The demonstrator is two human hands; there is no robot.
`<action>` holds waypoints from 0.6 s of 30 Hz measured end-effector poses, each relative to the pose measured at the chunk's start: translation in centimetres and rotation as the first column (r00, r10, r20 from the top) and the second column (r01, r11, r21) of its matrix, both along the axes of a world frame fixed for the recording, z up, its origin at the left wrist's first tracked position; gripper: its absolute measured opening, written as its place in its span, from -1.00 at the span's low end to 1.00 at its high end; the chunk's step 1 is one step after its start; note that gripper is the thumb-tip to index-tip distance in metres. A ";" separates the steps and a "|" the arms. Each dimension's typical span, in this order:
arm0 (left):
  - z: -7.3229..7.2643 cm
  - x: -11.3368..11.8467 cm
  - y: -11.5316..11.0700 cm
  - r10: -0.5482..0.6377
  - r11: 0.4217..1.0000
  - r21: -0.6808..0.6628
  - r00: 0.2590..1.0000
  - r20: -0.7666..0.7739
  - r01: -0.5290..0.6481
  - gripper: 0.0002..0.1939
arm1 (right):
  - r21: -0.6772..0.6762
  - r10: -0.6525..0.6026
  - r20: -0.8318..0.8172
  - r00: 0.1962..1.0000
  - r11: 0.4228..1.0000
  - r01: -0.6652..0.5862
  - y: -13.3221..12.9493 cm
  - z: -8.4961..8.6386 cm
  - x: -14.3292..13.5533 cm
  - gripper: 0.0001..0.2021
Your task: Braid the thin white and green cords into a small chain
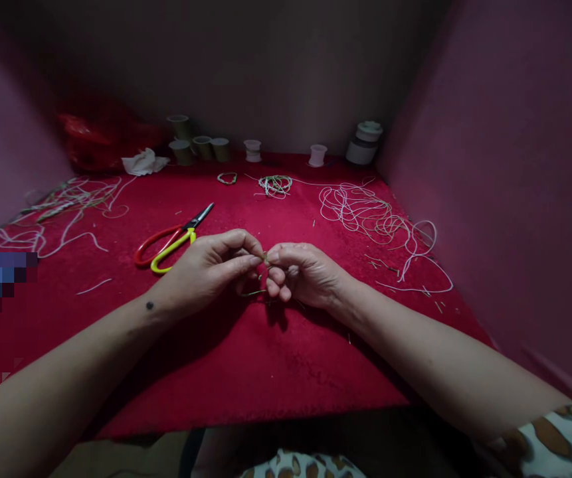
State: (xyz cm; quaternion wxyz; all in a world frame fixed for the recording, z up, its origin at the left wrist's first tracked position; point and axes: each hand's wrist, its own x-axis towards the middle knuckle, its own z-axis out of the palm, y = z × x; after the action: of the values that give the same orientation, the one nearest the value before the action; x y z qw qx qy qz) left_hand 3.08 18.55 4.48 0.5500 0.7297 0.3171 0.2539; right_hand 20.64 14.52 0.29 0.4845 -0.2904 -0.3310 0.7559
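Both of my hands meet over the middle of the red cloth, pinching a thin green cord (252, 293) between them. My left hand (220, 265) is closed, thumb and forefinger tips pressed on the cord. From the other side my right hand (305, 269) grips it too, its lower fingers curled beneath. A small part of the cord shows at the fingertips and a loop hangs below; the rest is hidden by my fingers. Just beyond my left hand lie scissors (159, 247) with one red and one yellow handle, blades pointing away.
Tangled white and green cords lie at left (79, 199) and right (360, 216). A finished-looking cord bracelet (226, 178) and a cord bundle (276, 185) lie farther back. Spools (220, 150), a lidded jar (363, 143) and a red plastic bag (101, 143) line the back wall. Cord scraps (382, 264) are scattered.
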 end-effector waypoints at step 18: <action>-0.3 -0.1 0.1 0.032 0.982 0.188 0.999 -0.044 -0.023 -0.94 | -0.012 -0.008 0.029 1.000 1.000 0.009 -0.1 -0.2 0.0 -0.90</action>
State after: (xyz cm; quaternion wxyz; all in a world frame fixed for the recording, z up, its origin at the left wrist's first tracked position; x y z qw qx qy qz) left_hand 3.01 18.61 4.13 0.4678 0.7796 0.3146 0.2728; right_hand 20.64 14.47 0.12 0.4811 -0.3057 -0.3319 0.7516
